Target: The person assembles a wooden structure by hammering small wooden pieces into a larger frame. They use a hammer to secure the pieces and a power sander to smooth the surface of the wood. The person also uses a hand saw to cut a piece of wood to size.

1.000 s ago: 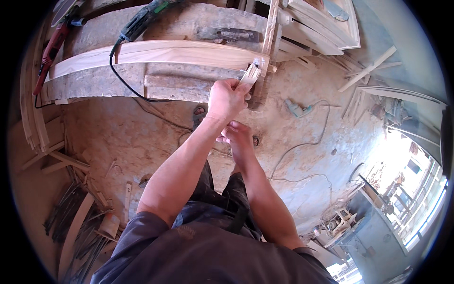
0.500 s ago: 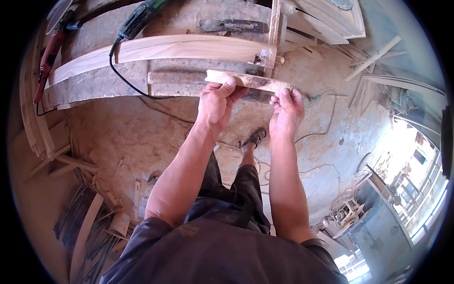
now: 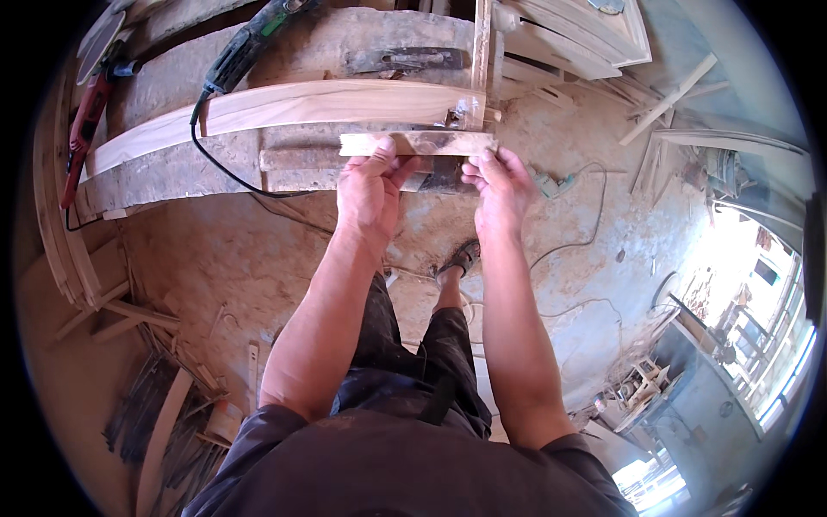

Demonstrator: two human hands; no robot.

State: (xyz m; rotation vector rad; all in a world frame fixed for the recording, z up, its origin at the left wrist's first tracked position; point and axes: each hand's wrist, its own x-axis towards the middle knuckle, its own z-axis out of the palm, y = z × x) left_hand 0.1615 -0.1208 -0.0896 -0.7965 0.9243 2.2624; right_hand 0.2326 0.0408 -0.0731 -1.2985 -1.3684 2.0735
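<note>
A short pale wood strip (image 3: 431, 143) with a darker patch and a rough left end lies level between my two hands. My left hand (image 3: 369, 194) grips it left of its middle, thumb on top and fingers beneath. At its right end, my right hand (image 3: 501, 188) pinches it between thumb and fingers. Just beyond, a long pale board (image 3: 327, 105) lies across the workbench (image 3: 155, 185), its right end meeting an upright wood piece (image 3: 480, 60). The strip hangs over the bench's near edge; whether it touches the bench I cannot tell.
A green and black power tool (image 3: 245, 47) with a black cord rests on the bench, a red grinder (image 3: 90, 116) at its left end. A dark hand plane (image 3: 405, 59) lies farther back. Cables (image 3: 594, 228) and a green tool (image 3: 554, 183) are on the floor. Offcuts (image 3: 672, 99) lean at right.
Both hands have moved left with the wood strip. It was slanting down to the right and is now nearly level. The view has shifted slightly.
</note>
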